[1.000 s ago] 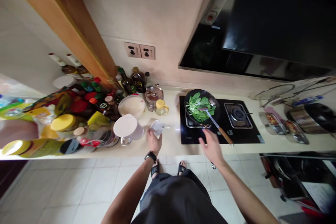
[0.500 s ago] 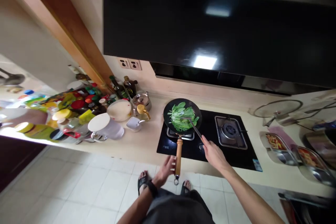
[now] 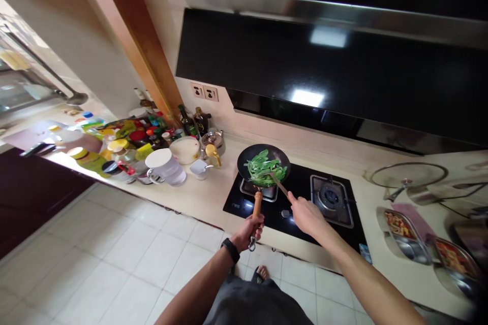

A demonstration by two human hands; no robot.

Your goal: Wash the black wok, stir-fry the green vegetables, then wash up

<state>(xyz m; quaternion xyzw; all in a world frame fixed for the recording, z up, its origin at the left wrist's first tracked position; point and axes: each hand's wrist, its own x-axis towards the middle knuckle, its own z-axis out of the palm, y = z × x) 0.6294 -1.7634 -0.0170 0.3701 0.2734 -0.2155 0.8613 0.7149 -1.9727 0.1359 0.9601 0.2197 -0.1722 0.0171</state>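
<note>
A black wok (image 3: 244, 158) sits over the left burner of the gas hob (image 3: 232, 206). Green leafy vegetables (image 3: 263, 166) lie heaped inside it. My left hand (image 3: 249, 232) is wrapped round the lower part of the wok's wooden handle (image 3: 257, 204). With fingers closed, my right hand (image 3: 308, 217) grips a spatula (image 3: 281, 186), whose blade end rests among the greens at the right front of the wok. The leaves partly hide that blade.
Left on the counter stand a lidded plastic jug (image 3: 164, 166), a small white bowl (image 3: 199, 169), a yellow-lidded container (image 3: 212, 155) and several bottles. Right of the hob are a bare burner (image 3: 331, 198), a glass lid (image 3: 407, 175) and metal food trays (image 3: 406, 236). A range hood (image 3: 267, 56) hangs above.
My left hand has gone from open beside the wok handle to closed round it. My right hand still holds the spatula in the greens, which have shifted. The camera view has tilted.
</note>
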